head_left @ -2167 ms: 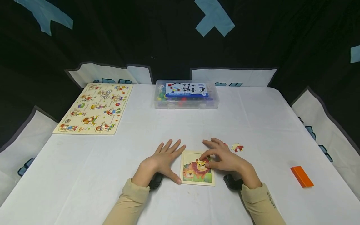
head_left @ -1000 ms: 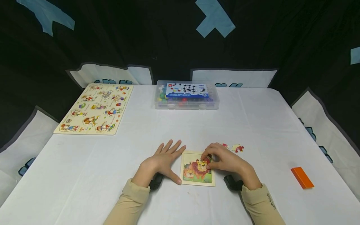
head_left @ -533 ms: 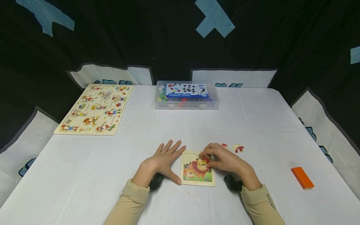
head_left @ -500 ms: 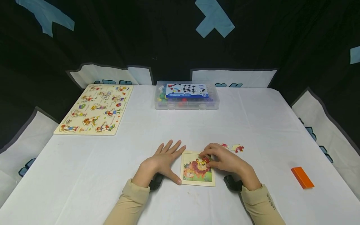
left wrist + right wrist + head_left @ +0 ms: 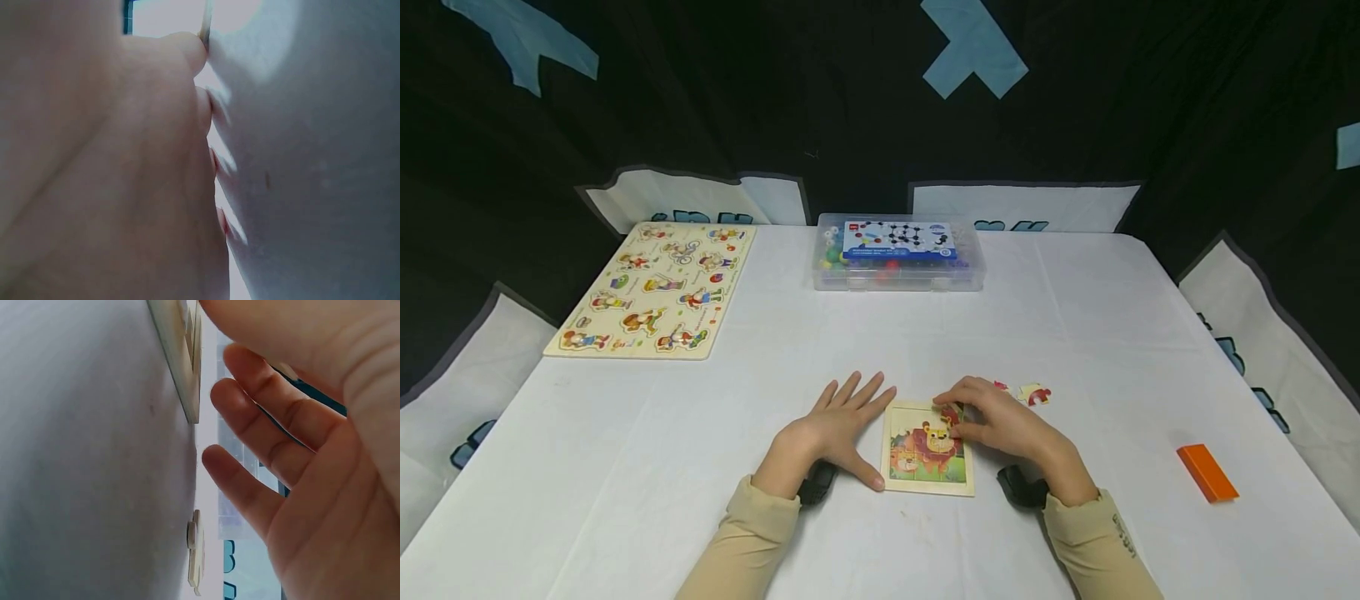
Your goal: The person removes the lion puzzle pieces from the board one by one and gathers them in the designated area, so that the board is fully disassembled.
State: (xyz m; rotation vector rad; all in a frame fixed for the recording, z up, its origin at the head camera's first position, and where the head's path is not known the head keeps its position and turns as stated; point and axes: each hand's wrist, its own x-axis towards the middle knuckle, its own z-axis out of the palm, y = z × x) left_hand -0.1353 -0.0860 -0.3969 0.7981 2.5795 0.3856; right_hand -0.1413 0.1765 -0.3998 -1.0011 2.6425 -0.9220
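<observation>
A small square jigsaw puzzle point(image 5: 924, 487) with a lion picture lies in a pale wooden frame in front of the person. The left hand point(image 5: 833, 433) is flat on the table with its fingers spread, index fingertip and thumb tip right at the frame's left edge. Over the upper right corner, the right hand point(image 5: 996, 417) pinches a red and brown puzzle piece point(image 5: 952, 415) between thumb and fingers. The piece looks slightly tilted against the picture. In the right wrist view, the other fingers point(image 5: 240, 484) are raised off the table, and the thumb hides the pinch.
Loose puzzle pieces point(image 5: 1036, 394) lie just beyond the right hand. An orange block point(image 5: 1207, 472) is at the right. A clear plastic case point(image 5: 897, 279) with a molecular model label stands at the back, and a large wooden picture board point(image 5: 647, 333) lies at the back left.
The right hand has stayed at the frame's upper right corner, its fingers shifting slightly. The piece there now sits turned and a little higher. The left hand has not moved.
</observation>
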